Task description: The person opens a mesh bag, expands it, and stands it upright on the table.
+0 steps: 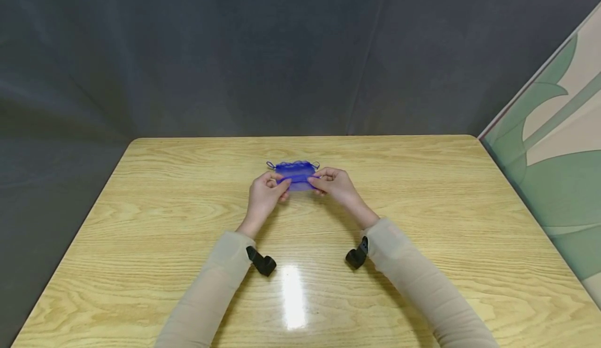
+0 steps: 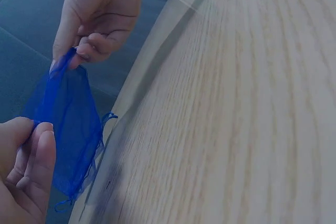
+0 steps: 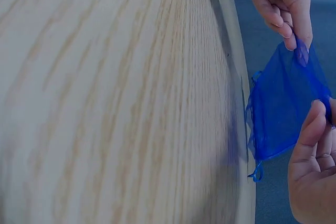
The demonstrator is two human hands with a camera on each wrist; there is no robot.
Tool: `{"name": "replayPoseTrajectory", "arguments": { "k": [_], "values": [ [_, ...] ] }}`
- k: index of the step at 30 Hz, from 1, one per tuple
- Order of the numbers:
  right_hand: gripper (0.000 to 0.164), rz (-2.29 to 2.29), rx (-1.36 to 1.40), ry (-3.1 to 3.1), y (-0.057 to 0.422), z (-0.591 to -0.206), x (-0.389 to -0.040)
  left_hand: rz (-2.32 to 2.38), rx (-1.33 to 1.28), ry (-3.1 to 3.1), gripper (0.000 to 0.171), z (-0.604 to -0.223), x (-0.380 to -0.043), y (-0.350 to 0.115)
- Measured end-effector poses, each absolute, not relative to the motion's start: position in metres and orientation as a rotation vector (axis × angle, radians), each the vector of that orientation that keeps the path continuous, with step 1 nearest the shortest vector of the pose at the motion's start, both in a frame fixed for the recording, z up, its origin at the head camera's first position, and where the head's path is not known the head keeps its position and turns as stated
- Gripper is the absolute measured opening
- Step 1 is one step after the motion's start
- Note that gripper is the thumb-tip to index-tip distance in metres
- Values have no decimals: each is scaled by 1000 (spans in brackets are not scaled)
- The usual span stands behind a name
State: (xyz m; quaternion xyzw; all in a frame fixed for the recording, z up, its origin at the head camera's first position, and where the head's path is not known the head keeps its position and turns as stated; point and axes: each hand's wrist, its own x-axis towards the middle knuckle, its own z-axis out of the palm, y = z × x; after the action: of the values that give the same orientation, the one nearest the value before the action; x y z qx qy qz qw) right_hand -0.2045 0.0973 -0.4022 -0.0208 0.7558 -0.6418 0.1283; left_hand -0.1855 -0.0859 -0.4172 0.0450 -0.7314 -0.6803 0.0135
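A small sheer blue drawstring pouch [image 1: 295, 170] is stretched between both hands over the far middle of the table. My left hand [image 1: 265, 194] pinches its near left part between thumb and fingers, and my right hand [image 1: 339, 185] pinches the near right part the same way. A fold runs across the fabric from one thumb to the other. The ruffled edge with a cord loop at each side points away from me. In the left wrist view the pouch [image 2: 76, 129] hangs down from the pinched fold; the right wrist view shows the same pouch [image 3: 283, 108] with its cord loops near the table edge.
The wood-grain table [image 1: 188, 207] reaches back to a dark grey curtain [image 1: 300, 56]. A green and cream patterned panel [image 1: 554, 144] stands along the right side. Black wrist cameras sit on both sleeves, and a bright light reflection lies on the table between the forearms.
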Motion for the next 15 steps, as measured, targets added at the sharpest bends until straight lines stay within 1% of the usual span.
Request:
{"name": "replayPoseTrajectory", "arguments": {
  "k": [5,10,15],
  "values": [
    [10,-1846,-46,2230,95,-402,-205,-2128,131,-2279,17,-417,-185,-84],
    [18,-1825,-39,2251,94,-401,-204,-2136,141,-2298,21,-418,-184,-82],
    [21,-1864,-75,2221,98,-402,-204,-2173,128,-2308,25,-417,-184,-84]
  ]
}}
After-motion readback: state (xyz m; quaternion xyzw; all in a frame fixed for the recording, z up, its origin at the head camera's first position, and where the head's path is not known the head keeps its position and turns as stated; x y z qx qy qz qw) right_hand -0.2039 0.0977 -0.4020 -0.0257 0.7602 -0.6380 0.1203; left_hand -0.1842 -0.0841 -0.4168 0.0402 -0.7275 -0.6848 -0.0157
